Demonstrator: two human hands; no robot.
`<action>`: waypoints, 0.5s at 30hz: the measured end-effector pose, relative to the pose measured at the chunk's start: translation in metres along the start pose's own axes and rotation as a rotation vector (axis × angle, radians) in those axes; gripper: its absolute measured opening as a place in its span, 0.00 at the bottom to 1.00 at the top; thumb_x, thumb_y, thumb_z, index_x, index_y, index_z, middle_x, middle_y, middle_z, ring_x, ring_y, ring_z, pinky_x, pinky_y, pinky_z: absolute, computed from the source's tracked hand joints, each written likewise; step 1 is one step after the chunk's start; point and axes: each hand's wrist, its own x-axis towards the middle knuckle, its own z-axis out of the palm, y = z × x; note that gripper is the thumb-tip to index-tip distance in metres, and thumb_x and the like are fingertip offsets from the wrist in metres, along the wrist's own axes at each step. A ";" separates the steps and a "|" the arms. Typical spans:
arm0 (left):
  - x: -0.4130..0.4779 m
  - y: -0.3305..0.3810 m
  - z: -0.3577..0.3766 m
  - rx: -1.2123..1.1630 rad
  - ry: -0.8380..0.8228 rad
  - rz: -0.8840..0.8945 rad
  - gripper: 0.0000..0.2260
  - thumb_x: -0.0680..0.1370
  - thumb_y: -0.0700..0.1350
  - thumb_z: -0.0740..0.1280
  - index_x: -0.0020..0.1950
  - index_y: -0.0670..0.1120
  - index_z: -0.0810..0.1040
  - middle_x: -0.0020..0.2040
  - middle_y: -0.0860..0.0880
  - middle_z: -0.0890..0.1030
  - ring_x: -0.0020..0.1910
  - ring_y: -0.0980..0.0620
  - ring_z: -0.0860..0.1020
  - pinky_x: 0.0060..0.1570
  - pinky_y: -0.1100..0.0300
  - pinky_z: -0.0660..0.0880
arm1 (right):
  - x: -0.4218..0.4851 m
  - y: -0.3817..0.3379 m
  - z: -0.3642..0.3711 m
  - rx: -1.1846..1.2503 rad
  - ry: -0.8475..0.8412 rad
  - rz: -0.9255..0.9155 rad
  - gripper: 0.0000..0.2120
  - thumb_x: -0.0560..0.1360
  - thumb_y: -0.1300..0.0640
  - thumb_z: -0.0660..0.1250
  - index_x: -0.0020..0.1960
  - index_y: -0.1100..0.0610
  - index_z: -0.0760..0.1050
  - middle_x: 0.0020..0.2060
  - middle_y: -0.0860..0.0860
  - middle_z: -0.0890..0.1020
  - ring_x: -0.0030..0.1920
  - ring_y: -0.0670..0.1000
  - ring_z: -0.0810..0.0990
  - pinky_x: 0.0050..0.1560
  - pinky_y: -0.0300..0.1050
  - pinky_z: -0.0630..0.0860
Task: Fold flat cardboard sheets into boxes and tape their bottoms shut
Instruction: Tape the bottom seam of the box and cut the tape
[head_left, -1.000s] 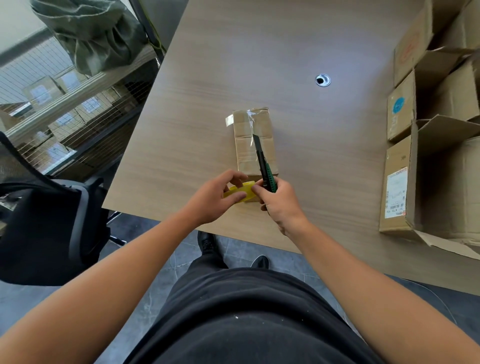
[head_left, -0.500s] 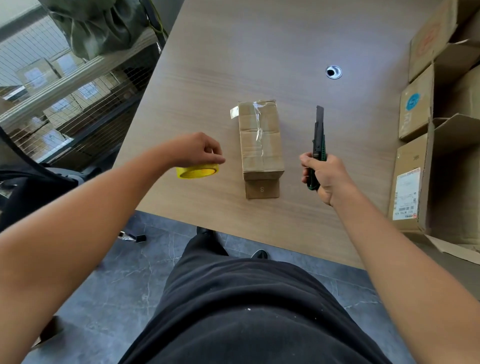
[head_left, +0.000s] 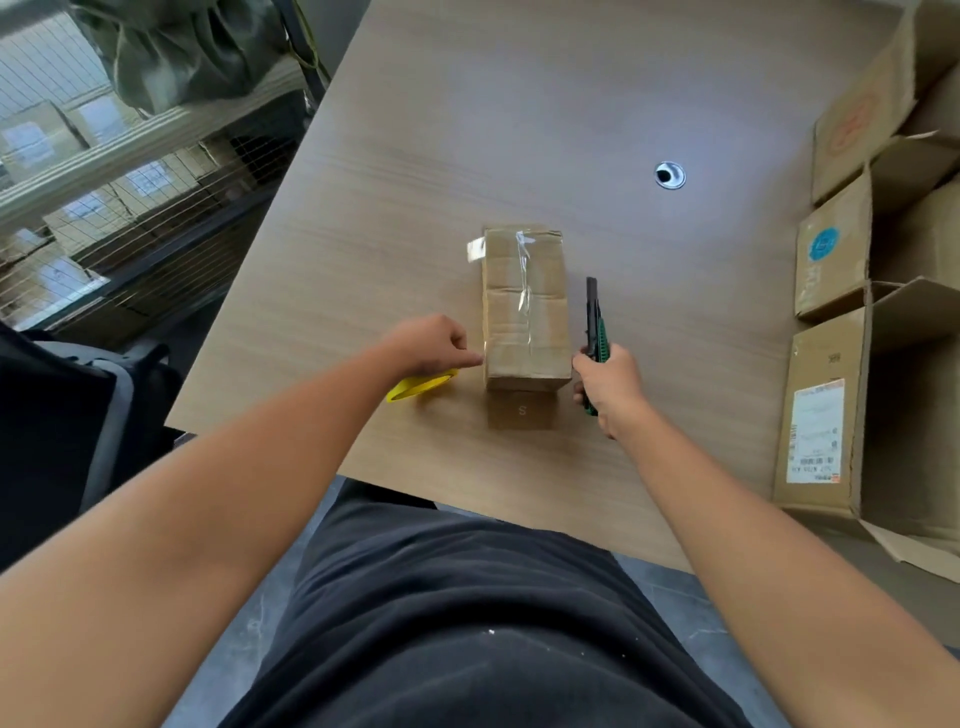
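Right hand clenched round knife just right of box, left hand over tape roll, can't tell if gripping it; box sits mid table, seam looks taped, so this one seems done

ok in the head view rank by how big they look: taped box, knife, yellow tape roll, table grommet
1. taped box
2. knife and yellow tape roll: unsure, knife longer but thinner; left hand and right hand hide part of each
3. table grommet
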 end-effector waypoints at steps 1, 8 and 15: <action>-0.001 0.001 -0.001 0.004 0.001 -0.014 0.16 0.75 0.61 0.71 0.38 0.50 0.77 0.36 0.53 0.78 0.41 0.49 0.77 0.37 0.59 0.68 | -0.005 -0.005 -0.003 -0.070 0.039 -0.040 0.08 0.78 0.52 0.68 0.50 0.55 0.72 0.40 0.55 0.79 0.33 0.53 0.77 0.35 0.50 0.77; -0.009 0.010 -0.005 0.028 0.025 -0.063 0.18 0.74 0.65 0.68 0.38 0.52 0.74 0.39 0.52 0.78 0.43 0.46 0.78 0.41 0.57 0.72 | -0.063 -0.044 0.012 -0.561 -0.104 -0.502 0.10 0.83 0.49 0.60 0.49 0.56 0.69 0.48 0.57 0.77 0.47 0.56 0.73 0.47 0.49 0.67; -0.018 -0.007 -0.006 -0.175 -0.018 -0.046 0.06 0.77 0.48 0.69 0.52 0.47 0.80 0.51 0.48 0.81 0.52 0.47 0.78 0.49 0.58 0.72 | -0.064 -0.023 0.041 -0.897 -0.325 -0.392 0.26 0.84 0.47 0.54 0.67 0.70 0.70 0.80 0.62 0.51 0.81 0.58 0.45 0.80 0.54 0.50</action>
